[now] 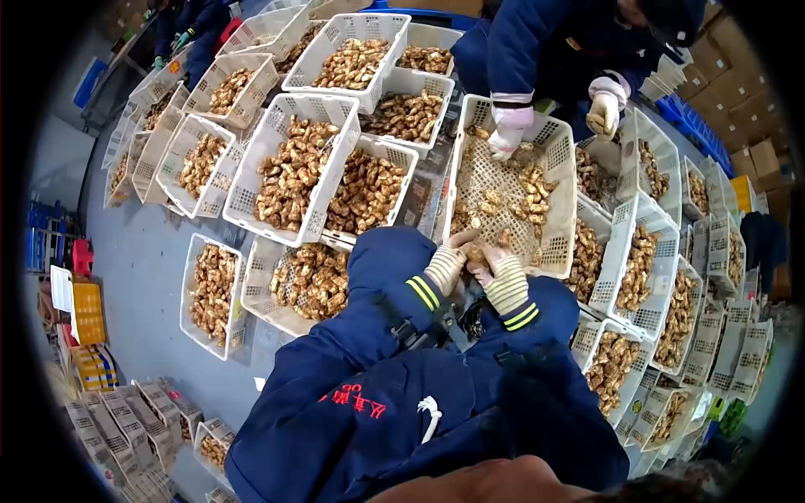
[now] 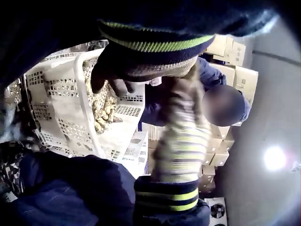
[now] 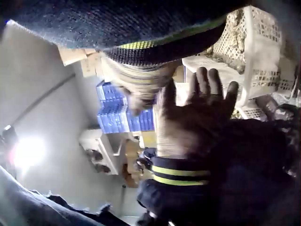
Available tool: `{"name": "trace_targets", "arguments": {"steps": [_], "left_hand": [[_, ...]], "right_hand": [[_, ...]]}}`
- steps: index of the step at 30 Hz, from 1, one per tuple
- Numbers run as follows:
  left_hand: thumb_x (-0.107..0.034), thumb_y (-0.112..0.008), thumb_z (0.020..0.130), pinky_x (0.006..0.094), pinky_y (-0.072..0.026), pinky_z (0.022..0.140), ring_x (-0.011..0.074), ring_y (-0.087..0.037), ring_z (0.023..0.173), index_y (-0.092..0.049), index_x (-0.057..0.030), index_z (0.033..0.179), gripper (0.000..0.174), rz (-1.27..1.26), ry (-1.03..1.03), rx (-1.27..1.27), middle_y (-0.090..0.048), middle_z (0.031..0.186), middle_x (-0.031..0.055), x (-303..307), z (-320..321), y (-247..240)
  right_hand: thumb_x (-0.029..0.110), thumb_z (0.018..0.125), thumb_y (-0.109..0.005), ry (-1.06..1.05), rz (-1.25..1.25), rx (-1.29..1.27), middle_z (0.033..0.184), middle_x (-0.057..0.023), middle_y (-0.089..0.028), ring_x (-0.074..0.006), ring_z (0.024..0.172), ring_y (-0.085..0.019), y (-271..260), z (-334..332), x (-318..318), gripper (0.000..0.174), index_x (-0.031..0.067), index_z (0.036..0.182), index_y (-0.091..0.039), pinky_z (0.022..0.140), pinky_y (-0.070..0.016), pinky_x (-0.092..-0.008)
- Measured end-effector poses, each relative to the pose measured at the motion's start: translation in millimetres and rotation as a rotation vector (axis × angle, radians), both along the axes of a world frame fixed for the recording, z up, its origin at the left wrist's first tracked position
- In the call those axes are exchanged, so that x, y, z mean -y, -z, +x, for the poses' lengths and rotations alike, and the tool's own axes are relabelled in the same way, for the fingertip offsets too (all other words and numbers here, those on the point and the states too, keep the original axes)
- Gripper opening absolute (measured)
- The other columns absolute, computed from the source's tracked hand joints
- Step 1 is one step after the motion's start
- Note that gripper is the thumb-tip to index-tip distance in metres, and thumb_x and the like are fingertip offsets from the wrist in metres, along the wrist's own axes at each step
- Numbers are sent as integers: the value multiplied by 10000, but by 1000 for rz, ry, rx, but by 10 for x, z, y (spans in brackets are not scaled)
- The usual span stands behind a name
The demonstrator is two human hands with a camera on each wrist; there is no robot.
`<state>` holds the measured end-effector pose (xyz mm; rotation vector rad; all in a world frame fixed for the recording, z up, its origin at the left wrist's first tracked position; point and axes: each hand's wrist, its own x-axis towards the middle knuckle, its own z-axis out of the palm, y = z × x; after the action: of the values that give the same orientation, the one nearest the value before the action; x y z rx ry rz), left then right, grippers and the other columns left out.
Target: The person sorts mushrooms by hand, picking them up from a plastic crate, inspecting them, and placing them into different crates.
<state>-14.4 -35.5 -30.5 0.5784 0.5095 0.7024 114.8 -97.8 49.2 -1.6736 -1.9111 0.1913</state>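
In the head view both hands wear striped knit gloves and meet over the near end of a white perforated crate (image 1: 560, 243). My left hand (image 1: 446, 267) is on the left; the right wrist view shows its palm with fingers (image 3: 203, 82) spread apart. My right hand (image 1: 506, 283) is close against it, blurred in the left wrist view; I cannot tell whether it holds anything. Inside the crate lie scattered knobbly brown-and-cream pieces (image 1: 533, 194) that look like mushrooms, mostly along its right side.
Across the crate another person in dark blue (image 1: 545, 50) reaches in with a gloved hand (image 1: 508, 134). Filled crates stand on both sides, some stacked, such as one at left (image 1: 293, 180) and one at right (image 1: 641, 260). Cardboard boxes (image 1: 742, 80) are piled at the far right.
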Motion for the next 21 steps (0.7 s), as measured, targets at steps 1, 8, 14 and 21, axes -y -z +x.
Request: {"name": "trace_targets", "arguments": {"steps": [1, 8, 14, 21], "left_hand": [[-303, -650, 895, 327, -442, 983, 208, -538, 1113, -412, -6, 1353, 596, -72, -22, -173, -564, 1221, 114, -19, 31, -1], [-204, -624, 920, 288, -486, 881, 155, -588, 994, -433, -4, 1329, 494, -33, 10, -209, -588, 1159, 87, -100, 26, -356], [-197, -616, 924, 282, -496, 861, 155, -582, 988, -433, -16, 1334, 484, -84, 53, -54, -588, 1155, 86, -67, 15, -466], [-145, -580, 938, 290, -497, 865, 139, -574, 990, -426, -19, 1352, 459, -119, 119, -32, -576, 1185, 67, -70, -3, -387]], "right_hand": [[271, 871, -648, 54, -27, -311, 969, -121, -645, -240, 855, -619, 13, 10, 59, 388, 27, 1167, -587, 759, -488, -327], [566, 848, -597, 172, -475, -1688, 917, -56, -669, -142, 732, -620, 160, 151, 65, 654, 10, 1190, -575, 634, -501, -276], [586, 806, -627, 210, -422, -1777, 832, -44, -672, -146, 670, -621, 275, 163, 102, 636, 52, 1151, -595, 593, -495, -272], [568, 824, -613, 222, -474, -1673, 833, -31, -655, -132, 681, -595, 226, 122, 74, 595, 56, 1126, -605, 600, -479, -268]]}}
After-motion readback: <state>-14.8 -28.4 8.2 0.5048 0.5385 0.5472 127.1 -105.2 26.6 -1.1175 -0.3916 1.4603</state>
